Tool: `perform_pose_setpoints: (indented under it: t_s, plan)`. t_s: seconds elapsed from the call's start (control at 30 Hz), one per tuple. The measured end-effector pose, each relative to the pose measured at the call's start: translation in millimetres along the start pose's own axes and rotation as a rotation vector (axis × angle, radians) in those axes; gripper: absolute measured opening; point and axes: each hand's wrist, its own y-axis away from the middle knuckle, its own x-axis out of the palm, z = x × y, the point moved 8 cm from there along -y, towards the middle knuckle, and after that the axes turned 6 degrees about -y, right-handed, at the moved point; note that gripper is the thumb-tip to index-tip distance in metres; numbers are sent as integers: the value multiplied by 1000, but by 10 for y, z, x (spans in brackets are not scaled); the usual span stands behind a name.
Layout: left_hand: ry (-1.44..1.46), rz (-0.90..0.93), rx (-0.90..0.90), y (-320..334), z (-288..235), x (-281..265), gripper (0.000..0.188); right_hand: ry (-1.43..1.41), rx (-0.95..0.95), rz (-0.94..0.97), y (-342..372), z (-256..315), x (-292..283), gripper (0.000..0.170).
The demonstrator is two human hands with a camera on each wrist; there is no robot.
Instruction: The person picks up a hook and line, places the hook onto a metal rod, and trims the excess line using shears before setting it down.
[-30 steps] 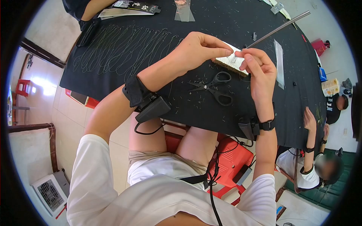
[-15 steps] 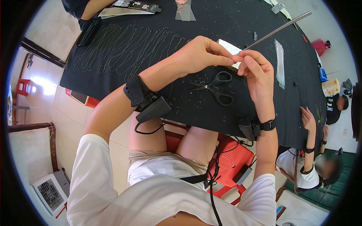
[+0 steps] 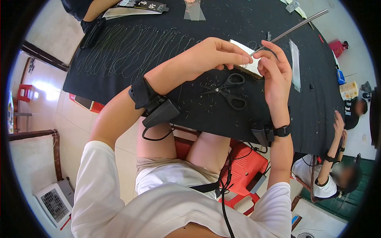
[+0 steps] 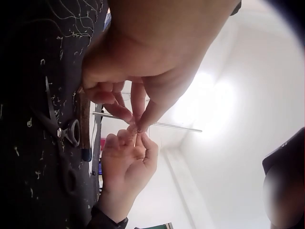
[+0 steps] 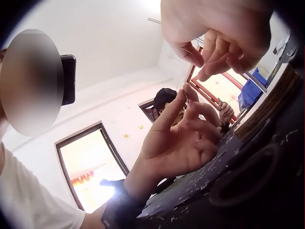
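Note:
In the head view, my left hand [image 3: 220,57] pinches something tiny between thumb and forefinger, beside a white-topped block [image 3: 242,48]. The right wrist view shows a fine curved line [image 5: 178,84] at the left hand's [image 5: 178,143] pinched fingertips. My right hand [image 3: 277,77] is just to the right, forefinger raised and other fingers bent; whether it holds the line cannot be told. A metal rod [image 3: 295,28] slants up and right from between the hands. Close to the left hand in the left wrist view [image 4: 152,71] are the right hand's fingertips [image 4: 139,131].
Black scissors [image 3: 226,90] lie below the block, among small clippings. Many looped lines [image 3: 119,51] are spread at the left of the black cloth [image 3: 190,111]. A clear strip [image 3: 295,65] lies to the right. Other people sit at the left and right edges.
My right hand's forefinger has lifted away from the left fingertips, and the hands have parted slightly. The left hand keeps its pinch. The person at the right has raised a hand.

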Motion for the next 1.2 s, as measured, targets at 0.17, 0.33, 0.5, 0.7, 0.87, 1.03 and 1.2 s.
perform_pose_setpoints:
  t_s: [0.17,0.33,0.5,0.7,0.87,1.03,1.2]
  plan:
    - [220,-22,-5,-15,11,-30,26,134,21,-108,20,-17,-25,21]
    - [225,-72,36,-6,-41,-77,25,151,-20,-64,33,52,28,18]
    - [128,-128,98,9,-104,-131,25,127,94,200,40,-72,115,22]
    - [-72,-118,9,7,-24,-112,22,-227,-66,568,162,207,365,32]
    - [-149,142,33,34,-22,124,20,-302,-134,183,18,276,39,42]
    - [51,696,23,310,-174,526,16,-255,58,82,-34,49,-14,33]
    - [470,544,145,206,-262,363,17,-395,133,47,1,-28,-46,34]
